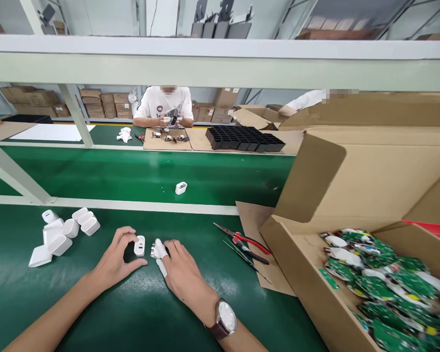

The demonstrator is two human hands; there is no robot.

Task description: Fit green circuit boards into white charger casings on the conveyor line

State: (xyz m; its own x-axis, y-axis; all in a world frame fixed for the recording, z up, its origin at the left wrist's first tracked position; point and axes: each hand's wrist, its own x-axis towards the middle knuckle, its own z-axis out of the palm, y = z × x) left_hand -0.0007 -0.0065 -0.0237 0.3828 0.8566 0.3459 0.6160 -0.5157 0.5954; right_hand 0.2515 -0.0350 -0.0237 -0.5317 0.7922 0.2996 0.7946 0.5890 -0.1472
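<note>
A white charger housing (140,246) with two port slots in its face is on the green bench. My left hand (115,256) curves around it, thumb and fingers apart; the index fingertip is at its edge, and the thumb appears clear of it. Just to the right, my right hand (178,266), with white finger cots on thumb and index finger, pinches a small part with metallic bits (153,250). The fingers cover most of that part. Left of my hands lies a group of white charger housings (60,244), some tipped on their sides.
Red-and-black pliers (242,239) and tweezers (242,256) lie to the right, partly over cardboard (267,278). An open carton (291,274) holds many green circuit boards (385,278). One white housing (181,187) sits on the green belt (132,171). A co-worker (165,107) sits opposite.
</note>
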